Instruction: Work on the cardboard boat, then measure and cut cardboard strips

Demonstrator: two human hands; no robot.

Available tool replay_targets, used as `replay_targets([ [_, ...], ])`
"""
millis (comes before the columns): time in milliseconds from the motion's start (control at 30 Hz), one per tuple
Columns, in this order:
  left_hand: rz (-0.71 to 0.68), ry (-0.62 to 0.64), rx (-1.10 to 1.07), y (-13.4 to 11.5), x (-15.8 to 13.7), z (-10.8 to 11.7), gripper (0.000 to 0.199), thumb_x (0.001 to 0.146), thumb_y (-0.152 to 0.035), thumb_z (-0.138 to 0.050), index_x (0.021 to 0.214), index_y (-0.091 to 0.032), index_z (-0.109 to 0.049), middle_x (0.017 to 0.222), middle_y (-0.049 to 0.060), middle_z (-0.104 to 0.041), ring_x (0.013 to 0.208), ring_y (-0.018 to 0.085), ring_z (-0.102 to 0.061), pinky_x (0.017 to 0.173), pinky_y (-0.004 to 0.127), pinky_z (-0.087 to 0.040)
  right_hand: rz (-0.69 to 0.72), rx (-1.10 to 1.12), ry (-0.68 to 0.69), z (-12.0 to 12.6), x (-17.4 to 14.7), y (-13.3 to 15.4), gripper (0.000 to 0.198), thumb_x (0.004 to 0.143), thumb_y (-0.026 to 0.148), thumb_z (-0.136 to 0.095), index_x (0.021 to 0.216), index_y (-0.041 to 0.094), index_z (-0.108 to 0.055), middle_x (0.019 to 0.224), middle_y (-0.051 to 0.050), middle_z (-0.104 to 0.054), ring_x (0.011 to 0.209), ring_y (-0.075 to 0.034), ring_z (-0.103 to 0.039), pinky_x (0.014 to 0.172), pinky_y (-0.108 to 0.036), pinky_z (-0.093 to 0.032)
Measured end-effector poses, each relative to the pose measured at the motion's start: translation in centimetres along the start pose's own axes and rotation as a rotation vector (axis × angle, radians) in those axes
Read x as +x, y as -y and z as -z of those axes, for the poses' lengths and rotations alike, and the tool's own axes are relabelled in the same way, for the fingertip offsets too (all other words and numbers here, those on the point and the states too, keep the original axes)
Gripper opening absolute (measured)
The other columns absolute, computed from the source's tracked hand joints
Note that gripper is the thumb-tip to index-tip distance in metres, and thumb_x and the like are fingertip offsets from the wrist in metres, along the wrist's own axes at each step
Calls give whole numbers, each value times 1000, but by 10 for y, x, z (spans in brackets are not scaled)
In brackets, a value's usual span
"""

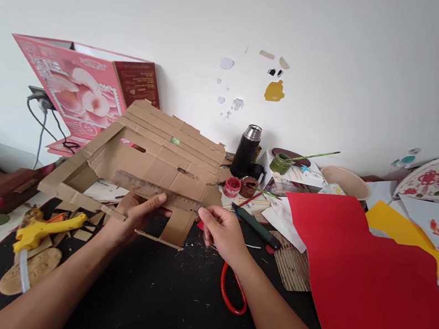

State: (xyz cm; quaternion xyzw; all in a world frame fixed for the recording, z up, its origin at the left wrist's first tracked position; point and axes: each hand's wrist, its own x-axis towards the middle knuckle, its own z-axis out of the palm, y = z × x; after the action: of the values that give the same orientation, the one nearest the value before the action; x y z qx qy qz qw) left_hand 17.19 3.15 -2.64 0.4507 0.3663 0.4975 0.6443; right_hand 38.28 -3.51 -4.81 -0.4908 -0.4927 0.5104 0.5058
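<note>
A cut cardboard piece [152,162] with slots and window-like openings is held up above the black table, tilted. Across its lower part lies a worn, brownish ruler [179,201]. My left hand [138,212] grips the cardboard from below, thumb pressing on the ruler and fingers mostly hidden behind. At the ruler's right end, my right hand [222,232] pinches with thumb and fingers by the cardboard's edge; whether it holds the ruler, the cardboard or both is hard to make out. Below my right wrist shows a red loop handle [232,296], its other end hidden.
On the left lies a yellow glue gun [44,230] near cardboard scraps. Behind stand a pink box [84,91] and a black thermos [245,152]. Paint jars [232,187], a dark green-handled tool [255,225] and red sheets [369,274] occupy the right.
</note>
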Motion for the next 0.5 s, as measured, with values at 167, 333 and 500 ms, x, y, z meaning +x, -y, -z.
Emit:
replay_targets([
  [167,-20,-24,-7,-1,-1,-2,41,67,-39,-98,99,-19,-81,102,9,-84,91,31,-79,63,30,-65,28,-23,19,-1,-2,-2,57,92,78,-64,78,22,-62,46,7,-51,39,-11,-45,45,-24,-34],
  [333,-42,-56,-45,0,-1,-4,39,66,-41,-98,96,-20,-81,98,8,-83,87,31,-79,58,31,-65,28,-61,45,-3,-4,-2,56,93,76,-64,81,22,-64,49,6,-54,40,-10,-47,47,-24,-35],
  [500,5,-68,-55,-2,-5,-7,40,70,-42,-95,99,-19,-81,100,10,-84,93,35,-80,62,34,-68,5,-24,36,-5,-5,1,56,92,77,-66,78,23,-58,52,6,-54,41,-10,-48,46,-24,-35],
])
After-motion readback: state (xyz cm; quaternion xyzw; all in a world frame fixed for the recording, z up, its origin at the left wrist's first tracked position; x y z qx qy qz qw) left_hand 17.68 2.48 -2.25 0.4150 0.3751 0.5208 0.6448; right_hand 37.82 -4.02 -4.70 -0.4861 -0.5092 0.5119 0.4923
